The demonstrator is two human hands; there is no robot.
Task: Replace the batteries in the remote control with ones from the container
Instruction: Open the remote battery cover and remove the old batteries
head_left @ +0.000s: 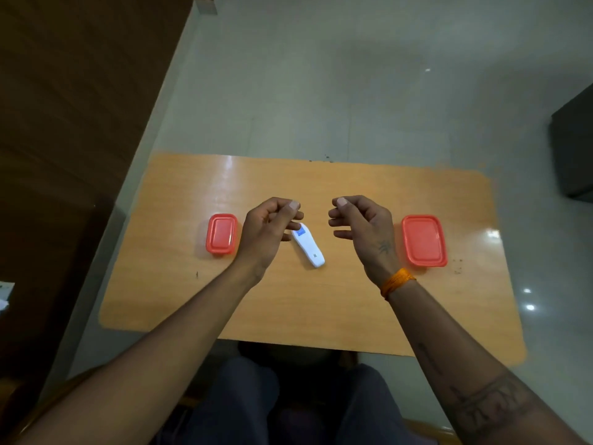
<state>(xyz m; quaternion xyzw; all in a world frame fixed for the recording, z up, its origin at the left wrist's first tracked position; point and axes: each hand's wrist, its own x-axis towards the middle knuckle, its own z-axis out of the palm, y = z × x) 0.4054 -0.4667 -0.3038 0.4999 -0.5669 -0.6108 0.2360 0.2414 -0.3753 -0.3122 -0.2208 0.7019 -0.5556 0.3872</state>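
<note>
A white remote control (308, 246) lies on the orange table (321, 300), slanted, its blue-marked end toward the far side. My left hand (269, 231) hovers just left of it, fingers loosely curled, and covers its far tip. My right hand (361, 224) hovers to the remote's right, also loosely curled and holding nothing. A small container with a red lid (221, 233) stands left of my left hand. A larger red-lidded container (423, 240) stands right of my right hand. Both lids are on, so no batteries show.
The small table stands on a pale tiled floor (321, 91). A dark wooden wall or door (64, 123) runs along the left. A dark box (574, 149) sits at the right edge. My knees (288, 396) are under the near table edge.
</note>
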